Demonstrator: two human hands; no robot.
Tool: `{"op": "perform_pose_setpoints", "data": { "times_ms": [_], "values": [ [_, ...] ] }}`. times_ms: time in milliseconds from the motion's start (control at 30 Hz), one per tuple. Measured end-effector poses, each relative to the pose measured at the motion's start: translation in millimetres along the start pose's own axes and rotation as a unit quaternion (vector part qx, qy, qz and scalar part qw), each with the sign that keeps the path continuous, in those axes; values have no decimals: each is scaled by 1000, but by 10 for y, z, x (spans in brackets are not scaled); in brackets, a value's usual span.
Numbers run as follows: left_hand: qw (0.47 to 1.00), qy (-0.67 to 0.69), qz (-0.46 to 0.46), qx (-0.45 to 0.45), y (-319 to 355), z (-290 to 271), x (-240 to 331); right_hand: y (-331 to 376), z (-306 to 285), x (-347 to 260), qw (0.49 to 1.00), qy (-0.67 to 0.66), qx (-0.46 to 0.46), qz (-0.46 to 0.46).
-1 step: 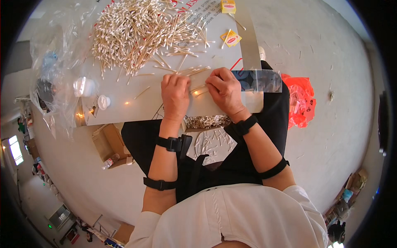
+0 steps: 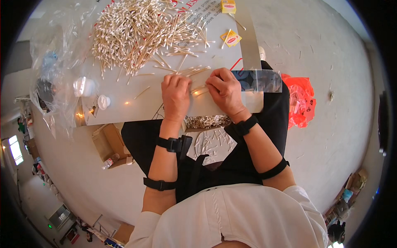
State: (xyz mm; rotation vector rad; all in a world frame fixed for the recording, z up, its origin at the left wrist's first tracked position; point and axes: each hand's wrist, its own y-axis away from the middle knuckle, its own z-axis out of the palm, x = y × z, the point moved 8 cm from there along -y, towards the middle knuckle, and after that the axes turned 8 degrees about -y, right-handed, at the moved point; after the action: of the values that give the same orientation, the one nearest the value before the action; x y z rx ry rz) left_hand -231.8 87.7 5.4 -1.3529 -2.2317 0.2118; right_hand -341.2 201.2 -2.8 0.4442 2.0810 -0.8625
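Above the near part of the white table (image 2: 136, 111), both my hands are closed with fingertips pinched. Thin cotton swabs (image 2: 200, 89) span the small gap between them. My left hand (image 2: 175, 93) grips them at one side, its fingertips partly hidden. At the other side my right hand (image 2: 225, 89) has its fingers curled round their ends. Just beyond my hands lies a short row of loose swabs (image 2: 194, 71). A large heap of cotton swabs (image 2: 136, 37) covers the far left of the tabletop.
Small yellow packets (image 2: 231, 39) lie far right. A clear plastic bag (image 2: 62, 49) hangs over the left edge, near a white round container (image 2: 103, 102). Below are a box of swabs (image 2: 206, 121), an open cardboard box (image 2: 109, 142) and a red bag (image 2: 298, 101).
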Motion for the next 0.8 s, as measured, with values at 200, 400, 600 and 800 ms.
{"op": "perform_pose_setpoints", "data": {
  "times_ms": [200,400,600,800],
  "values": [
    [1000,-6,-7,13,100,-65,49,15,-16,-20,1000,-10,-11,-8],
    [994,-90,-23,-52,295,-141,156,116,-111,30,998,-48,12,45],
    [962,-174,-11,-209,462,134,296,142,-127,61,995,-58,17,73],
    [966,-175,-34,-186,317,188,185,144,-151,52,995,-57,28,74]
  ]
}}
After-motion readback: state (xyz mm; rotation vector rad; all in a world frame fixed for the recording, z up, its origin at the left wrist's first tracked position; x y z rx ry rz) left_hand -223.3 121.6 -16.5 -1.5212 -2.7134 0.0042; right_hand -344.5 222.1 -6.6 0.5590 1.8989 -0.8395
